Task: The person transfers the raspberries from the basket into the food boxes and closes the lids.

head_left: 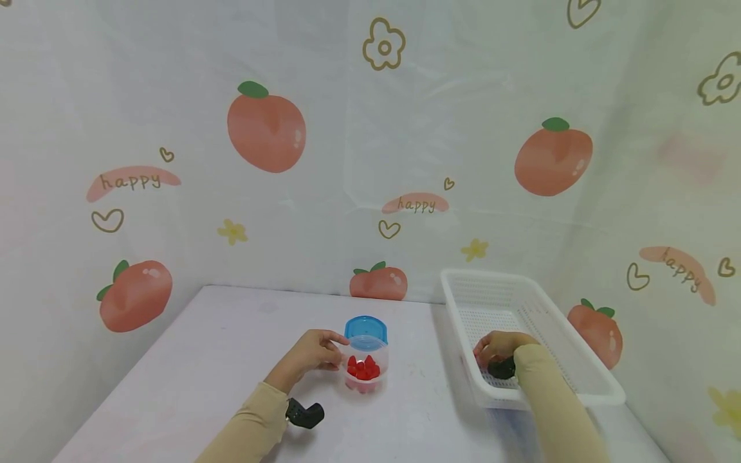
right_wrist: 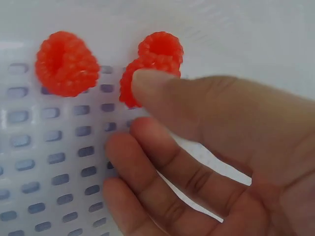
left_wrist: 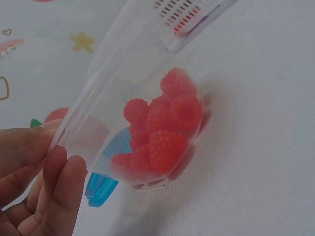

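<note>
My left hand (head_left: 315,352) pinches the rim of a clear plastic cup (head_left: 365,379) on the white table; in the left wrist view the thumb and fingers (left_wrist: 59,191) hold the cup's wall (left_wrist: 118,113). Several red raspberries (left_wrist: 165,132) lie inside it. A blue lid (head_left: 366,329) stands just behind the cup. My right hand (head_left: 499,347) reaches down into a white perforated basket (head_left: 489,275). Three raspberries lie on the basket floor (right_wrist: 54,162): one alone (right_wrist: 66,63), two together (right_wrist: 161,46). My thumb tip touches the nearer of the pair (right_wrist: 129,91); the fingers (right_wrist: 147,167) are loosely bent and hold nothing.
The table (head_left: 220,347) is boxed in by a peach-patterned cloth wall at the back and both sides. The basket sits at the table's right, close to the side wall. The basket's corner (left_wrist: 192,19) shows just beyond the cup.
</note>
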`<state>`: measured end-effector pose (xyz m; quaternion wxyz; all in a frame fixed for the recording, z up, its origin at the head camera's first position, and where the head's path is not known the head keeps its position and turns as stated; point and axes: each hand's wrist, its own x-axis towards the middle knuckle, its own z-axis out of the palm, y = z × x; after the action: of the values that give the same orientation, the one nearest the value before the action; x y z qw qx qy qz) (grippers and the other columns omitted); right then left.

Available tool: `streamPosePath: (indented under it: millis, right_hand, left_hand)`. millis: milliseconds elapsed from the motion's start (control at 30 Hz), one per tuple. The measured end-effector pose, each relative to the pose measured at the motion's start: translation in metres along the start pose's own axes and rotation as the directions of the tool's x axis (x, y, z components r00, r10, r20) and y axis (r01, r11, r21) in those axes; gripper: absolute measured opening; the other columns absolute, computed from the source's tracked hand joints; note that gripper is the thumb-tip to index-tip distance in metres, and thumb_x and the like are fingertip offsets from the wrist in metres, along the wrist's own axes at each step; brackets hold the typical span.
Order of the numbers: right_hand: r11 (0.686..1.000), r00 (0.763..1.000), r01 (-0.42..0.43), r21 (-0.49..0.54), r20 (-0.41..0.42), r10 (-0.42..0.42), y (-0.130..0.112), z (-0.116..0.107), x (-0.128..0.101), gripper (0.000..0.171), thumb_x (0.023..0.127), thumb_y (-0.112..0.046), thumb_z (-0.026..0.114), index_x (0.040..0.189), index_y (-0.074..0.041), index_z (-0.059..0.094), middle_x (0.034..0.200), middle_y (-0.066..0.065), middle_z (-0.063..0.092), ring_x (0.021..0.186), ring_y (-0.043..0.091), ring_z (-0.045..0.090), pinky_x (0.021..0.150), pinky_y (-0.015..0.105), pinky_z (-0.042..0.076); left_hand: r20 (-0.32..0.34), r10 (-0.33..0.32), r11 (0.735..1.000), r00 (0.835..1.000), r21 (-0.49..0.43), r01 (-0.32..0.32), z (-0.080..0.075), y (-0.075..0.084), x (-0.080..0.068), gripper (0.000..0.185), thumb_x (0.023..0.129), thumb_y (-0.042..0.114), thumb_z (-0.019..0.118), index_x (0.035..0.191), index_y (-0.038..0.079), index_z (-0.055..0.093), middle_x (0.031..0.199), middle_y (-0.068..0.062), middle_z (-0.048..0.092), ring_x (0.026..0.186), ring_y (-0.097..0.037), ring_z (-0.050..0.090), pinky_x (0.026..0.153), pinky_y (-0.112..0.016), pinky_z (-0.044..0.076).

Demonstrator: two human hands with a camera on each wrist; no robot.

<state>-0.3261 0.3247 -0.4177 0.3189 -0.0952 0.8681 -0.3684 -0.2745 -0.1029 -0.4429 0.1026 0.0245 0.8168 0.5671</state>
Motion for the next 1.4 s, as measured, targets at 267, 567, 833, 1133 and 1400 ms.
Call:
streamPosePath:
  millis: [267,567,833,1133,1400]
  right_hand:
    - [0.960,0.996,0.083,0.266,0.019,-0.091,0.005,-0.005,0.007,0.010,0.088,0.005,0.052,0.092,-0.002,0.059,0.077,-0.003,0.060,0.070,0.005,0.057,0.067,0.018,0.049]
    - [0.961,0.974,0.169,0.218,-0.185,-0.129,-0.010,-0.006,0.001,0.014,0.090,-0.001,0.058,0.101,0.007,0.052,0.083,0.001,0.062,0.076,0.010,0.060,0.073,0.025,0.055]
    - [0.937,0.925,0.292,0.194,-0.308,-0.225,-0.024,-0.009,-0.005,0.027,0.092,-0.001,0.056,0.110,0.016,0.044,0.094,0.005,0.063,0.083,0.011,0.062,0.075,0.023,0.055]
    - [0.890,0.837,0.409,0.203,-0.472,-0.277,-0.039,-0.012,-0.014,0.034,0.097,-0.004,0.053,0.119,0.018,0.038,0.103,0.006,0.061,0.087,0.005,0.063,0.078,0.016,0.054]
    - [0.830,0.735,0.523,0.194,-0.596,-0.324,-0.064,0.000,-0.027,0.040,0.098,-0.008,0.053,0.125,0.016,0.036,0.100,-0.004,0.057,0.085,0.002,0.062,0.081,0.015,0.053]
  left_hand:
    - [0.001,0.001,1.000,1.000,-0.001,-0.001,-0.001,0.001,-0.001,0.031,0.082,0.006,0.074,0.112,0.005,0.067,0.082,-0.009,0.063,0.067,-0.017,0.064,0.069,-0.031,0.060]
    - [-0.006,-0.008,1.000,1.000,-0.005,0.008,0.000,0.001,-0.002,0.032,0.081,0.006,0.075,0.112,0.005,0.068,0.083,-0.008,0.064,0.068,-0.017,0.065,0.069,-0.031,0.060]
    - [0.001,-0.002,1.000,1.000,-0.007,0.002,0.000,-0.001,0.000,0.032,0.081,0.005,0.074,0.112,0.005,0.068,0.082,-0.009,0.064,0.068,-0.017,0.065,0.069,-0.031,0.060]
    - [-0.004,-0.001,1.000,1.000,0.005,0.001,-0.001,0.001,-0.001,0.032,0.081,0.006,0.075,0.112,0.005,0.067,0.083,-0.009,0.064,0.068,-0.017,0.065,0.069,-0.031,0.060]
    - [0.002,0.006,1.000,1.000,0.002,-0.006,-0.001,0.000,-0.001,0.032,0.081,0.005,0.074,0.113,0.005,0.067,0.082,-0.009,0.063,0.068,-0.017,0.065,0.068,-0.031,0.060]
